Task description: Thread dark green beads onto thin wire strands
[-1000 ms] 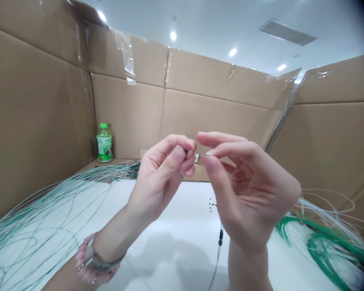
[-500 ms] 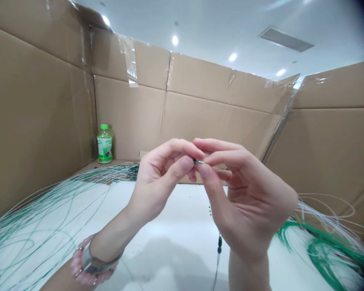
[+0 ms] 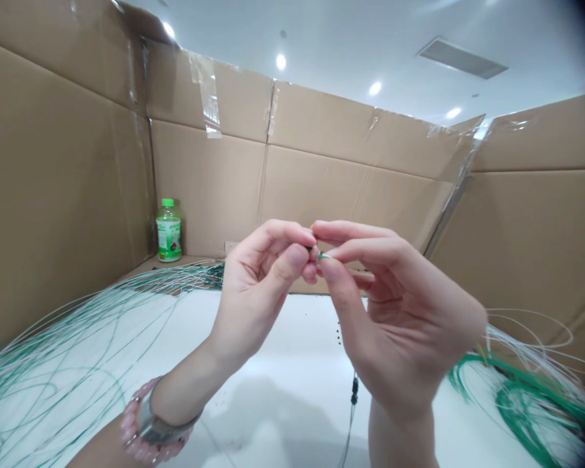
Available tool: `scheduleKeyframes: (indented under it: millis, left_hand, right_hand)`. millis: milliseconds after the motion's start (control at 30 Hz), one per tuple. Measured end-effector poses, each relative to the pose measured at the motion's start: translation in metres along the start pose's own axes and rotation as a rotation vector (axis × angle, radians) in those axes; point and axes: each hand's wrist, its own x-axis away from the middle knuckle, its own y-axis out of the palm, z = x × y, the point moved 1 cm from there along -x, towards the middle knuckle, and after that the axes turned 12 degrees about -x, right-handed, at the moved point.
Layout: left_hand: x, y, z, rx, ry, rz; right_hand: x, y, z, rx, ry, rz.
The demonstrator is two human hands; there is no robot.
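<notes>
Above the white table (image 3: 283,338), the bare left hand (image 3: 260,292) pinches a tiny black connector (image 3: 310,248) between thumb and fingertips, just beside a thin green-and-white wire end (image 3: 324,256) pinched likewise by the bare right hand (image 3: 400,312).

Readable text: none
Bottle: a clear plastic bottle with a green cap (image 3: 168,231)
Bottle label: a green-and-white wrap label (image 3: 168,239) shows printing, too small and blurred to read
</notes>
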Motion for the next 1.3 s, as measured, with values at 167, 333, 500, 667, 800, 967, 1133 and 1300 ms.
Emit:
scheduleKeyframes:
  millis: [167, 333, 500, 667, 800, 967, 1133, 1300]
  left_hand:
    - [0.001, -0.002, -0.002, 0.018, 0.029, -0.031]
    - [0.001, -0.004, -0.003, -0.015, 0.048, -0.041]
    - [0.002, -0.004, -0.003, -0.066, 0.044, -0.029]
    - [0.001, -0.003, -0.004, -0.061, 0.038, -0.011]
    - [0.001, -0.005, -0.005, -0.092, 0.047, -0.032]
    - [-0.001, -0.011, -0.003, -0.172, 0.077, -0.056]
    - [-0.003, -0.013, -0.003, -0.213, 0.064, -0.078]
    - [-0.007, -0.014, 0.000, -0.209, -0.017, -0.081]
  right_hand:
    - [0.000, 0.000, -0.001, 0.000, 0.000, -0.013]
    - [0.000, -0.001, -0.001, 0.041, -0.021, -0.003]
    - [0.000, -0.001, 0.000, 0.070, -0.044, -0.018]
    - [0.000, 0.000, 0.000, 0.063, -0.054, -0.016]
    - [-0.002, -0.002, 0.001, 0.088, -0.072, -0.019]
    - [-0.004, -0.006, 0.001, 0.123, -0.110, -0.014]
    - [-0.004, -0.008, 0.002, 0.179, -0.175, 0.017]
    - [-0.006, -0.010, -0.001, 0.279, -0.105, -0.109]
